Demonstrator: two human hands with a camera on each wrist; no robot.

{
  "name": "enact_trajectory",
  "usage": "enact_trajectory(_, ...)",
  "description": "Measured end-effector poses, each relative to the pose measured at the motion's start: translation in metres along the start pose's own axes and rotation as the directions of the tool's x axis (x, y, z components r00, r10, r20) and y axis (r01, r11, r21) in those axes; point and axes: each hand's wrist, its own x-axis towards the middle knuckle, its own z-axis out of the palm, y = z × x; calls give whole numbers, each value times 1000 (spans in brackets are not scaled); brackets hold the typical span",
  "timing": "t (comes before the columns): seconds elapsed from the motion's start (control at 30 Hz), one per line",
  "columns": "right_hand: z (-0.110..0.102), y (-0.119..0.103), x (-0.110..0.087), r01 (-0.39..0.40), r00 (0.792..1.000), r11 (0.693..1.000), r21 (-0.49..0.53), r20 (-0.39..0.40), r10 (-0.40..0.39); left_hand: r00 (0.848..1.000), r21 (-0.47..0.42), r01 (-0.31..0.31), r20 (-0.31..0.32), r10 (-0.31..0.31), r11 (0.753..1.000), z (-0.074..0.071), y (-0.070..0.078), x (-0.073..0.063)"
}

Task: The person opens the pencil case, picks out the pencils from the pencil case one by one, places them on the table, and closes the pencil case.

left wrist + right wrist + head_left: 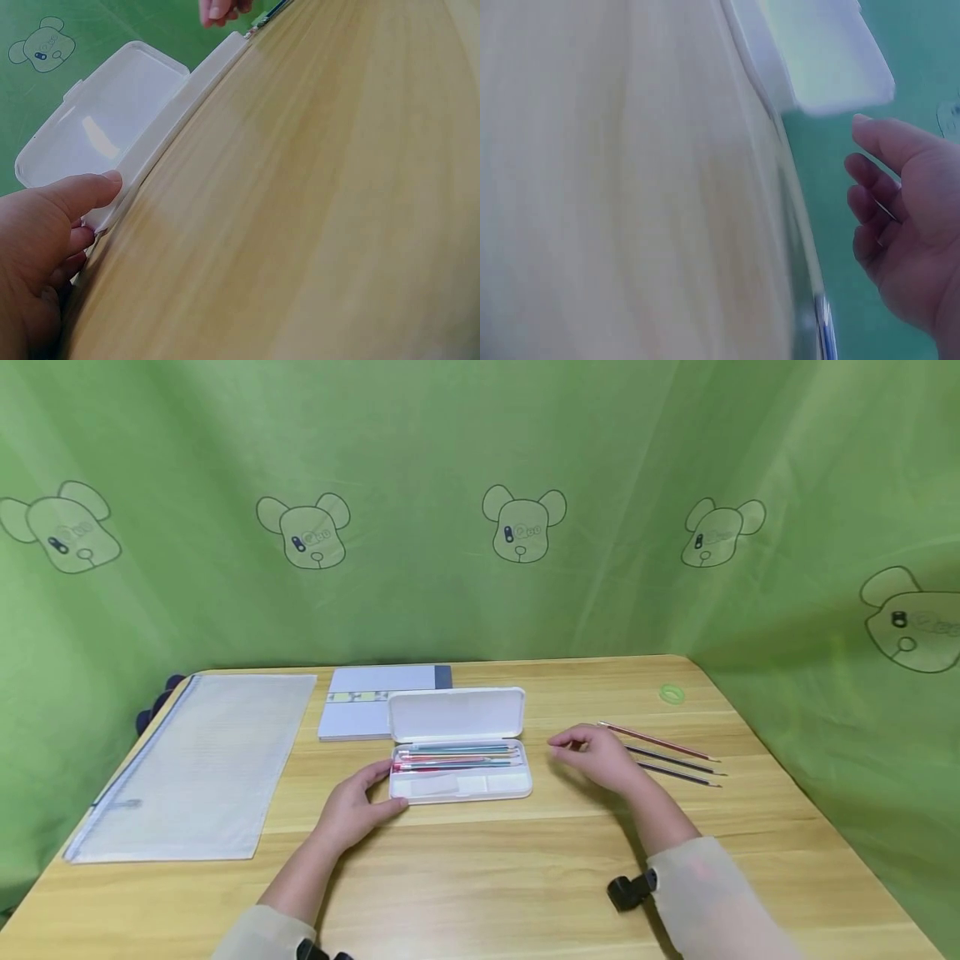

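Note:
A white plastic pencil case (461, 785) lies with its lid (457, 714) raised at the back. Several pencils (457, 758) lie side by side in its rear part, and small pale pieces sit in the front part. My left hand (354, 810) grips the left end of the case, with the thumb (94, 193) on its front wall and the fingers curled at the end. Right of the case, my right hand (596, 758) hovers over the table, its fingers loosely curled and nothing between them. Three pencils (667, 756), one reddish and two dark, lie just right of that hand.
A translucent mesh zip pouch (202, 768) lies flat at the left. Behind the case, partly covered by its lid, is a pale notebook (352, 714). A green ring (671, 694) sits at the back right. A green curtain (480, 610) encloses the table (480, 877).

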Motion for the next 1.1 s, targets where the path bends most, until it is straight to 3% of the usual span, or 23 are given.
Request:
enact_trajectory(0.4,35,-37,24,15,993,1000,8,113,-15,1000,0,-1,-8,1,1000,1,-1,-1)
enact_trajectory(0.83,52,-51,37,10,987,972,-236,161,29,1000,5,-8,-3,8,1000,-1,-1,2)
enact_trajectory(1.1,55,-60,38,32,982,949,-314,185,28,1000,10,-11,-9,11,1000,-1,-1,1)
